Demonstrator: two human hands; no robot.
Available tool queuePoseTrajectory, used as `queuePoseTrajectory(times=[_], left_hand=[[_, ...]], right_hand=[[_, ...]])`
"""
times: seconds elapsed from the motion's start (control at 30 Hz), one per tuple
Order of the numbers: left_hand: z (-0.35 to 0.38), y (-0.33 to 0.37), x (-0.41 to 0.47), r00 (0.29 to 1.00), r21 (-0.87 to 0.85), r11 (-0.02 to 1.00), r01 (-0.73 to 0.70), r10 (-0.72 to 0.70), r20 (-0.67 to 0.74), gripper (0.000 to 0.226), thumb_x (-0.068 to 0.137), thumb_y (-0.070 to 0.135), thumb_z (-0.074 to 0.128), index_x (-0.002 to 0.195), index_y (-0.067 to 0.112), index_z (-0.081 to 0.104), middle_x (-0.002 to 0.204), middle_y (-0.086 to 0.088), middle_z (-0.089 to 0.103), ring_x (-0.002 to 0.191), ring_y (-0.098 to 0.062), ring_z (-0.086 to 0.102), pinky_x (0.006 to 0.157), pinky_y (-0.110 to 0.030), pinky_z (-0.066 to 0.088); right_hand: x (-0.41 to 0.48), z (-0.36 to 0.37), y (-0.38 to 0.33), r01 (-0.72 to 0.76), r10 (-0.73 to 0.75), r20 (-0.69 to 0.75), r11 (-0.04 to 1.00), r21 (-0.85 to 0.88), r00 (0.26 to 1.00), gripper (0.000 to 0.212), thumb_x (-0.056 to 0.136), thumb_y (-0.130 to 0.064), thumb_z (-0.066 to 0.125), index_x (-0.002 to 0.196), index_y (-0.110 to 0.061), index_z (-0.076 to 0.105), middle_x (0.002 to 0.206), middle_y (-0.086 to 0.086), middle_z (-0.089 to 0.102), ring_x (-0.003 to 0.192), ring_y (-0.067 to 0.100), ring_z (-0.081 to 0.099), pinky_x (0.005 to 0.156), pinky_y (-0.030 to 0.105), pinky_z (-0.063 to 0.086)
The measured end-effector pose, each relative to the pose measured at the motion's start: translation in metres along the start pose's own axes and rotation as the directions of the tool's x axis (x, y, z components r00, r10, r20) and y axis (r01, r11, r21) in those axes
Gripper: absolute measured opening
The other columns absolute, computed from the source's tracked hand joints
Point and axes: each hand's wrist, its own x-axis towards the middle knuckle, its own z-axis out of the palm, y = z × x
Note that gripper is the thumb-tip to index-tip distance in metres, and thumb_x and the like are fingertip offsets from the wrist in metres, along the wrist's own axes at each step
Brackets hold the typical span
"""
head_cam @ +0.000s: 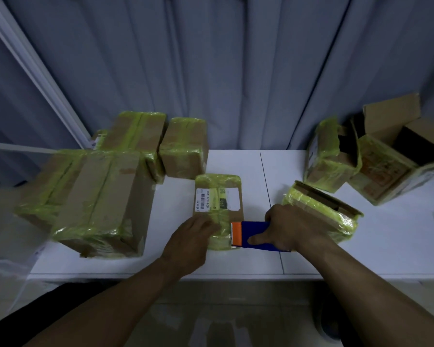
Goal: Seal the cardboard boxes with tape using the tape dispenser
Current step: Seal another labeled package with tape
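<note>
Two hands, one tape dispenser

White table, top in two panels; a thin dark seam runs front to back, right of its centre. Behind the table hangs a grey-blue curtain in vertical folds. A white frame slants up beyond the table's left end. Below its front edge lies pale, glossy floor. Light is dim and cool.
</note>
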Motion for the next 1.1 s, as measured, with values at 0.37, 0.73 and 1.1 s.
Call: queuePoseTrajectory(times=[0.37,0.73,1.1], left_hand=[[-0.003,0.01,-0.002,0.996,0.052,0.999,-0.001,0.005,-0.093,0.052,0.065,0.015,0.093,0.113,0.016,0.074,0.113,-0.004,0.073,0.102,-0.024,0.071,0.085,-0.039,0.056],[-0.005,0.034,-0.019,0.993,-0.026,0.993,0.117,-0.116,0.026,0.043,0.087,0.029,0.076,0.126,0.015,0.066,0.124,-0.004,0.068,0.112,-0.022,0.066,0.097,-0.036,0.052],[-0.016,0.041,-0.021,0.954,-0.112,0.957,0.266,-0.245,0.172,0.037,0.103,0.036,0.048,0.139,0.028,0.055,0.142,0.004,0.055,0.127,-0.014,0.054,0.104,-0.026,0.042]], right_hand=[[-0.013,0.011,0.002,-0.003,0.003,-0.026,1.0,-0.006,1.0,0.07,0.073,-0.074,0.075,0.114,-0.017,0.067,0.087,-0.007,0.062,0.077,0.01,0.06,0.066,0.023,0.049],[-0.038,0.014,-0.008,0.015,-0.014,0.004,1.0,-0.027,1.0,0.072,0.079,-0.071,0.073,0.12,-0.013,0.063,0.09,-0.003,0.058,0.081,0.013,0.058,0.055,0.019,0.038],[-0.044,0.024,0.002,0.031,-0.03,-0.028,0.999,0.028,0.999,0.072,0.076,-0.075,0.072,0.115,-0.014,0.068,0.075,-0.009,0.055,0.071,0.006,0.056,0.054,0.019,0.038]])
